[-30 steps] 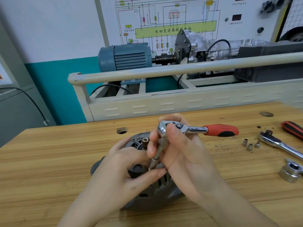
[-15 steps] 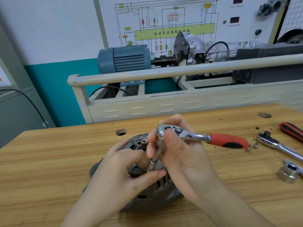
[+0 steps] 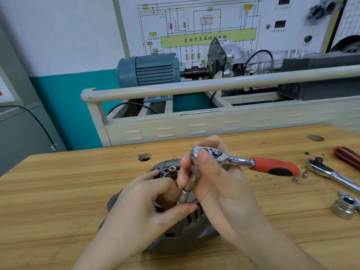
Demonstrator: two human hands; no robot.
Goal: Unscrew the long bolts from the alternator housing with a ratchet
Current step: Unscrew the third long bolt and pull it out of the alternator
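An alternator point(image 3: 196, 225) is laid on a wooden bench point(image 3: 58, 191), near the front edge and largely covered by two hands. Its grey housing and dark cooling slots are seen between and below the fingers, and a brown hex-socketed shaft end point(image 3: 172, 170) stands up at its far side.

A ratchet point(image 3: 241, 161) is held above the alternator by the right hand point(image 3: 220, 184). Its chrome head is gripped between curled fingers and the thumb, which is pressed on top of the head, while the red-and-black handle is left free and points to the right. An extension point(image 3: 190, 185) is run down from the head at a tilt, towards the housing.

The lower end of the extension, where a socket point(image 3: 182, 197) is fitted, is pinched by the left hand point(image 3: 148, 207) between thumb and curled fingers. The bolt beneath it is hidden by the fingers, so how far it stands out cannot be told.

To the right, well apart from the alternator, a second ratchet point(image 3: 331, 172) is laid on the bench, with a red-and-black handle point(image 3: 348, 155) beyond it. Two small sockets point(image 3: 301, 176) are stood just beside the held ratchet's handle tip, and a large socket point(image 3: 344, 206) is set nearer the right edge. Dark specks are scattered over the wood there.

Behind the bench, a blue motor point(image 3: 150, 71) coupled to a gearbox point(image 3: 229, 55) is mounted on a cream frame point(image 3: 194, 125), with a wiring diagram point(image 3: 198, 26) on the board behind.
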